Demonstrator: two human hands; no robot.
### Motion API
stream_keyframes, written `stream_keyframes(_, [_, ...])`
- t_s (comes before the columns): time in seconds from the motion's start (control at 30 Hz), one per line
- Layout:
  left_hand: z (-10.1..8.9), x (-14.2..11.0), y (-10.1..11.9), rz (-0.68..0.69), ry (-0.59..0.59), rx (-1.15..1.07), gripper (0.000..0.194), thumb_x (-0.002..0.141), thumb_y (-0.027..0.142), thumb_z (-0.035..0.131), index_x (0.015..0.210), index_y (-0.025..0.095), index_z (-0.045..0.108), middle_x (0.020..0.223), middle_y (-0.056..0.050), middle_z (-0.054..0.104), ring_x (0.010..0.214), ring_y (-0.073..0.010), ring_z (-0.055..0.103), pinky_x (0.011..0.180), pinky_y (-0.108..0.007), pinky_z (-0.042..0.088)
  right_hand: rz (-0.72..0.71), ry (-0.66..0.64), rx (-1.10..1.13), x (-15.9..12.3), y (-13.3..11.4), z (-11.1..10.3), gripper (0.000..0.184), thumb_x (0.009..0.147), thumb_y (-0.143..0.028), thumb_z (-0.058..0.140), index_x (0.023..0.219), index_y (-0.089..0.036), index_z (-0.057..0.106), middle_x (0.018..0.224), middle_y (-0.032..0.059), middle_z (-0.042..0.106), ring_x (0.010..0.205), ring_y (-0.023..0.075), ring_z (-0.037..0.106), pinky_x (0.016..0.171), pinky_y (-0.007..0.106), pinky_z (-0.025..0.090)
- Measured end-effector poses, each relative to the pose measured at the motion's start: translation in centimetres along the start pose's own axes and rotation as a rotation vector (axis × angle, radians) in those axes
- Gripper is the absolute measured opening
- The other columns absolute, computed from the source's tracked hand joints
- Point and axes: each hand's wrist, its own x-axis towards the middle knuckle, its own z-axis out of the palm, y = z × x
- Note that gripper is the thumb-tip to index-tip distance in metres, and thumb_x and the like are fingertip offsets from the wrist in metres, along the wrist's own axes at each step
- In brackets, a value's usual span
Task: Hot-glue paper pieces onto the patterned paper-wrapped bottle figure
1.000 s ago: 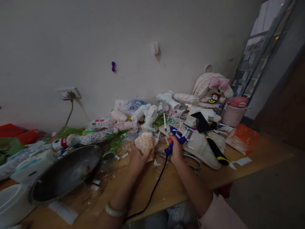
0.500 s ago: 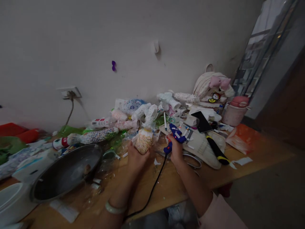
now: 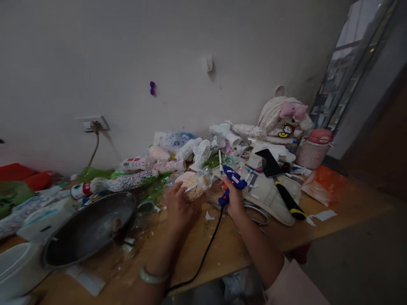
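My right hand (image 3: 233, 197) is wrapped round the handle of a blue hot glue gun (image 3: 233, 178), a small red light showing on its side. Its black cord (image 3: 206, 250) runs down over the table's front edge. Under the fingers of my left hand (image 3: 179, 205) is a patterned, paper-covered bottle (image 3: 194, 186) in pale yellow and pink, lying on its side with a clear end to the right. A white strip shows by my left fingertips; whether it is loose or stuck on, I cannot tell. The glue gun's tip is close to the bottle but apart from it.
A dark round pan (image 3: 90, 228) stands at left, beside a white tub (image 3: 22, 267). Several decorated bottles (image 3: 132, 180) lie along the wall. To the right are a black phone (image 3: 269, 162), a black-and-yellow tool (image 3: 289, 199), a pink jar (image 3: 313, 152) and a backpack (image 3: 282, 112).
The bottle has turned from pointing away to lying sideways, its clear end now to the right. My left hand has shifted slightly left over it. The glue gun has barely moved.
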Motion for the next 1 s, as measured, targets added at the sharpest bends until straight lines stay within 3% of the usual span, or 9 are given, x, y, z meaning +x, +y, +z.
stream_keyframes(0.17, [-0.2, 0.0, 0.5, -0.013, -0.055, 0.09, 0.047, 0.067, 0.009, 0.058, 0.11, 0.023, 0.043, 0.122, -0.013, 0.05, 0.114, -0.0301, 0.049, 0.092, -0.049, 0.039, -0.208, 0.018, -0.112, 0.1, 0.3, -0.3, 0.025, 0.054, -0.036, 0.074, 0.071, -0.021, 0.064, 0.069, -0.0044, 0.064, 0.067, 0.0144, 0.058, 0.066, 0.026, 0.046])
stream_keyframes(0.33, [-0.2, -0.1, 0.8, -0.026, -0.092, 0.142, 0.046, 0.067, 0.013, 0.062, 0.109, 0.022, 0.045, 0.121, -0.014, 0.051, 0.117, -0.0324, 0.047, 0.095, -0.05, 0.036, -0.3, -0.15, -0.204, -1.0, -0.3, -0.1, 0.018, 0.058, -0.032, 0.071, 0.072, -0.023, 0.067, 0.077, -0.0019, 0.068, 0.077, 0.0169, 0.061, 0.077, 0.029, 0.046])
stream_keyframes(0.57, [-0.5, 0.3, 1.6, 0.002, -0.084, 0.165, 0.041, 0.067, 0.012, 0.062, 0.104, 0.021, 0.047, 0.118, -0.014, 0.053, 0.112, -0.0317, 0.05, 0.093, -0.048, 0.039, -0.225, -0.141, -0.201, -1.1, -0.1, 0.1, 0.019, 0.053, -0.032, 0.073, 0.066, -0.021, 0.065, 0.068, -0.0028, 0.065, 0.07, 0.017, 0.06, 0.073, 0.031, 0.046])
stream_keyframes(1.0, [-0.3, -0.1, 0.8, 0.008, -0.114, 0.147, 0.047, 0.066, 0.017, 0.066, 0.109, 0.02, 0.047, 0.119, -0.016, 0.053, 0.113, -0.0326, 0.049, 0.093, -0.047, 0.038, -0.151, -0.17, -0.239, -1.1, 0.0, 0.2, 0.016, 0.05, -0.027, 0.07, 0.062, -0.022, 0.063, 0.065, -0.0028, 0.064, 0.069, 0.0179, 0.06, 0.071, 0.031, 0.047])
